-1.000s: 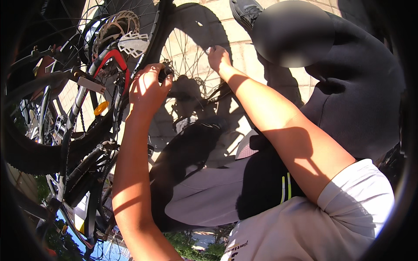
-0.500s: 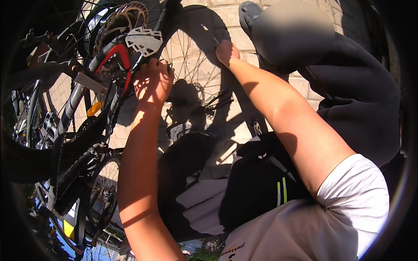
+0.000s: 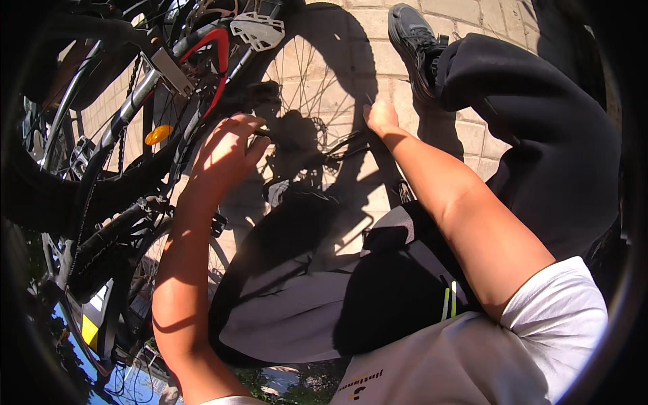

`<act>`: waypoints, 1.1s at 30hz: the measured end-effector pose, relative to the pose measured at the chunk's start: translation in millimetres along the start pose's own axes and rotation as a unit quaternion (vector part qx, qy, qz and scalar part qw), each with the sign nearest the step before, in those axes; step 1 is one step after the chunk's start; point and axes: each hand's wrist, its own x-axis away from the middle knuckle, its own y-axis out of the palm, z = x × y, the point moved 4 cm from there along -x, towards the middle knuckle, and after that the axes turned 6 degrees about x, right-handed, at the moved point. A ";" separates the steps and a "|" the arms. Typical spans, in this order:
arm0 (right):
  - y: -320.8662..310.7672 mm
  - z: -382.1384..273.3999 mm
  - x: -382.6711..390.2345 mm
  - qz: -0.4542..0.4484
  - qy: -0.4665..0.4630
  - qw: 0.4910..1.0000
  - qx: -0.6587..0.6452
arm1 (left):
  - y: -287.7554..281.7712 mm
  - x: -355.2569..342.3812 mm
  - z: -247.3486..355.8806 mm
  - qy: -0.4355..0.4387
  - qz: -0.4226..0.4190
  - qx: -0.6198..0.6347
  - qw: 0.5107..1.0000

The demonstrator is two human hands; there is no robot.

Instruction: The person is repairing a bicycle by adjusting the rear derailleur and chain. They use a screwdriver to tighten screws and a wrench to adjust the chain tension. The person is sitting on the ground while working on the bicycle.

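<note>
My left hand (image 3: 226, 154) is beside the bicycle's dark frame tubes, thumb and fingers closed round a small dark piece (image 3: 260, 133) whose kind I cannot make out. To the right, above the sunlit paving, my right hand (image 3: 382, 119) is closed on a thin, pale metal tool, mostly hidden by the fingers; only a narrow tip (image 3: 368, 100) shows. Nearest my left hand is a red and black frame part (image 3: 219, 64). A silver cut-out pedal (image 3: 258, 32) sits beyond it. The two hands are apart.
An orange reflector (image 3: 158, 135) and a dark tyre (image 3: 40, 189) crowd the left side. A leg in dark trousers (image 3: 533, 128) with a grey shoe (image 3: 413, 39) bends across the right. Wheel shadows fall over the pale paving (image 3: 472, 17). A black bag-like cloth (image 3: 391, 297) lies near my shirt.
My left hand has come back nearer, away from the silver pedal. My right hand has moved nearer and slightly right. The whole view has shifted, showing more of the shoe and leg.
</note>
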 end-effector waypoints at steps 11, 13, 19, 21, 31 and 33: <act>-13.1 -8.9 16.3 0.028 -0.141 0.979 0.142 | 266.4 252.0 -212.9 -0.393 0.174 0.433 0.792; -32.9 1.4 17.5 0.062 -0.145 0.977 0.143 | 281.5 223.5 -206.3 -0.512 0.214 0.246 0.795; -31.7 -11.2 28.8 0.072 -0.236 0.962 0.120 | 320.3 256.8 -221.8 -0.578 0.349 0.167 0.719; -28.2 -18.7 42.9 0.042 -0.228 0.968 0.098 | 324.3 258.1 -227.0 -0.585 0.364 0.155 0.708; -5.1 -15.6 74.4 -0.012 -0.290 0.956 0.055 | 331.8 243.0 -274.4 -0.571 0.401 0.101 0.709; -5.2 -16.6 74.2 0.003 -0.315 0.945 0.088 | 331.8 240.4 -281.8 -0.565 0.405 0.090 0.713</act>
